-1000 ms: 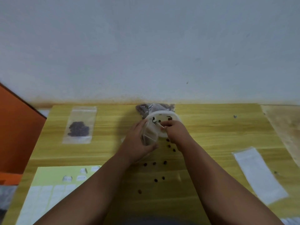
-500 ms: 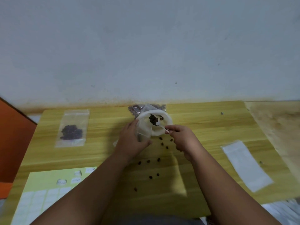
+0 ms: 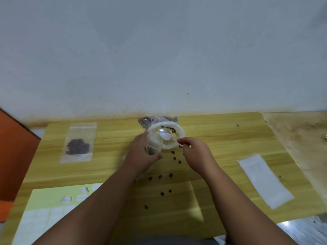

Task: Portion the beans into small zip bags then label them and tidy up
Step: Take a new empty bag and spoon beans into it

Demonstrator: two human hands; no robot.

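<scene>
Left grip (image 3: 141, 156) clasps a clear zip bag (image 3: 154, 144); right grip (image 3: 194, 151) pinches a shiny spoon (image 3: 165, 134).

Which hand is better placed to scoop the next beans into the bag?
Right: the right hand pinches the spoon, whose head is in the white bowl; the left hand grips the small bag.

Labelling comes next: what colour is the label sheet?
The label sheet is pale yellow-green; head view.

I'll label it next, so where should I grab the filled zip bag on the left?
Probably pinch the filled zip bag by its empty far end, coming from above; it lies flat, with the beans bunched in its near half.
</scene>
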